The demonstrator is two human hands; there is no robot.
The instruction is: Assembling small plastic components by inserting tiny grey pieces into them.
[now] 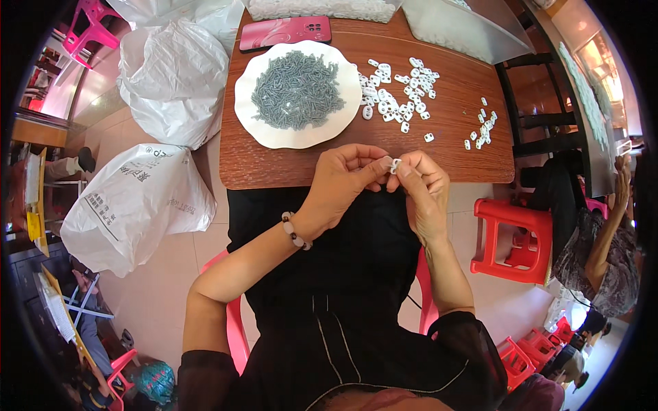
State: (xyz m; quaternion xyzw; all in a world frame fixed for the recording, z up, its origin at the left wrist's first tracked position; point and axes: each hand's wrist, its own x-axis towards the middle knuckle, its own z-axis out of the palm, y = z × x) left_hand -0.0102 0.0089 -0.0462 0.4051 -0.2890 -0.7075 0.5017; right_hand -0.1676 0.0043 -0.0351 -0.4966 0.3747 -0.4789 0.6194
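Just over the table's front edge, my left hand and my right hand meet, fingertips nearly touching. Between them they pinch a small white plastic piece; its finer details are too small to make out. Beyond my left hand stands a white wavy-rimmed plate heaped with grey-blue small rod-shaped parts. To the right of the plate lies a loose scatter of small white pieces with dark holes. A smaller group of white pieces lies near the table's right edge.
A pink phone lies behind the plate on the brown wooden table. Clear bins of white parts stand at the back. White sacks are on the floor at left, a red stool at right. Other people sit nearby.
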